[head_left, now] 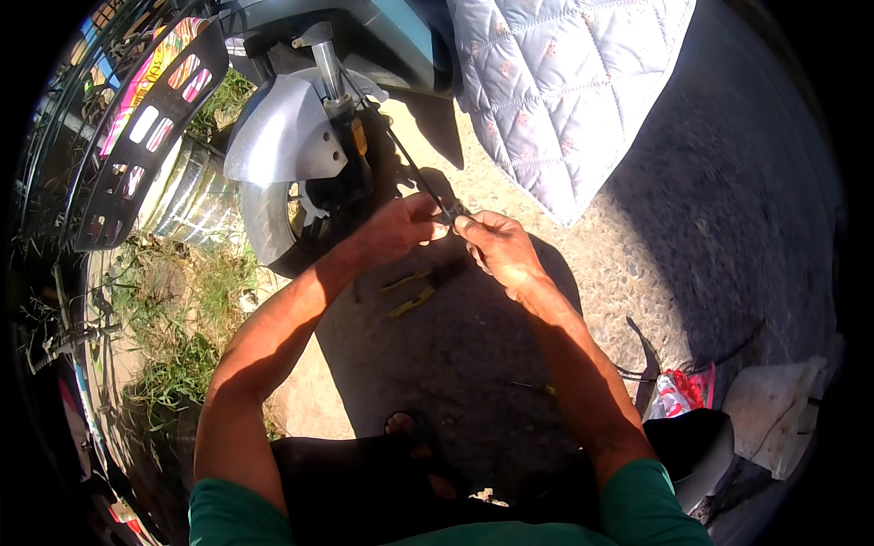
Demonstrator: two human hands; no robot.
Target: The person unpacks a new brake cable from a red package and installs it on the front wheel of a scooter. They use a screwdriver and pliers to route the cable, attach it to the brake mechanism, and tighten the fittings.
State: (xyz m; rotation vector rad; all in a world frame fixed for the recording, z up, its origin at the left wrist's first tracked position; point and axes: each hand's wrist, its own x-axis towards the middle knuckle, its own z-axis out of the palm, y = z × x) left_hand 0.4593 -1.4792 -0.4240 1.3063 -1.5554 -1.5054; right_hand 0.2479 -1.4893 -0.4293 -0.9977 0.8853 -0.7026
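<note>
Out in front of me, both hands meet at the end of a thin black cable (407,155) that runs down from beside the scooter's front fork (330,73). My left hand (408,223) is closed, pinching the cable end between thumb and fingers. Pressed close beside it, my right hand (501,246) also pinches there, its fingers curled. A small dark fitting (450,216) shows between the fingertips; its exact kind is too small to tell. Below the hands, a yellow-handled tool, apparently pliers (414,300), lies on the shaded ground.
Left of the hands stand the front wheel (266,214) and its silver fender (282,127). A quilted pale cover (564,91) hangs at the upper right. Grass (177,364) grows at left, beneath a black slotted panel (150,136). A red-and-white packet (681,391) lies at lower right.
</note>
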